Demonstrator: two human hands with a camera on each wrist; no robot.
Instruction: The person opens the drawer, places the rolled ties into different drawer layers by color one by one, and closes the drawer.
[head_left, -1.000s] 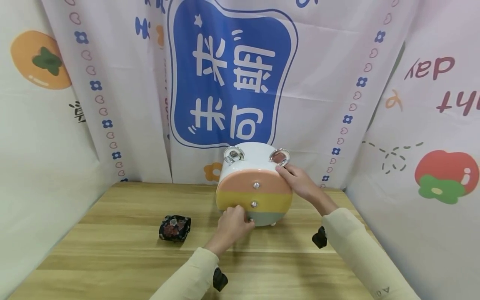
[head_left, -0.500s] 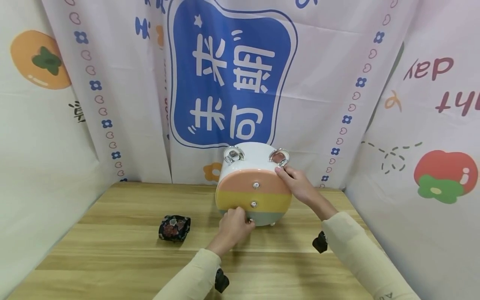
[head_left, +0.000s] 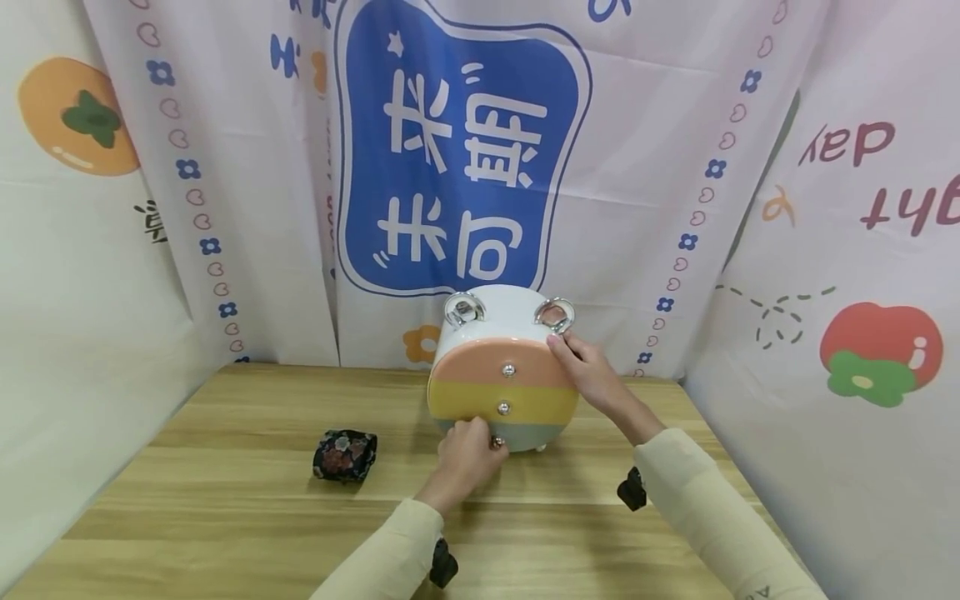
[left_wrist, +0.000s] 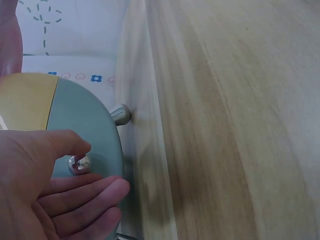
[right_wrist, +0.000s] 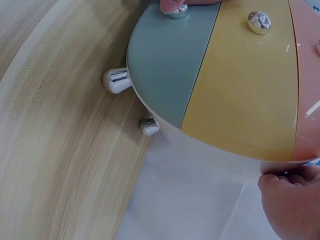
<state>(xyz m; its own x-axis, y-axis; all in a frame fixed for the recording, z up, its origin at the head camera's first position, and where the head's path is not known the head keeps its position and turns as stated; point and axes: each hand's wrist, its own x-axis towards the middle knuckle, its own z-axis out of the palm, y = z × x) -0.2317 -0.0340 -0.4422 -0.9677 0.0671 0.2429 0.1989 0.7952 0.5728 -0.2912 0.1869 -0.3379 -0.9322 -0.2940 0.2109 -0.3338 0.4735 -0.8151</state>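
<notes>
A small rounded drawer cabinet with a white shell, silver ears and short silver feet stands on the table. Its front has three bands, orange, yellow and grey-green, each with a silver knob. At the bottom band, my left hand has thumb and forefinger around the lowest knob; the other fingers curl below it in the left wrist view. My right hand grips the cabinet's upper right edge under the right ear, thumb at the front. In the right wrist view its fingers curl against the shell. The bottom drawer's front looks flush.
A dark floral cloth bundle lies on the wooden table, left of the cabinet. Printed cloth hangs close behind it, with cloth walls on both sides.
The head view has shifted slightly to the right. Both hands stay in place on the cabinet, and its drawers look unchanged.
</notes>
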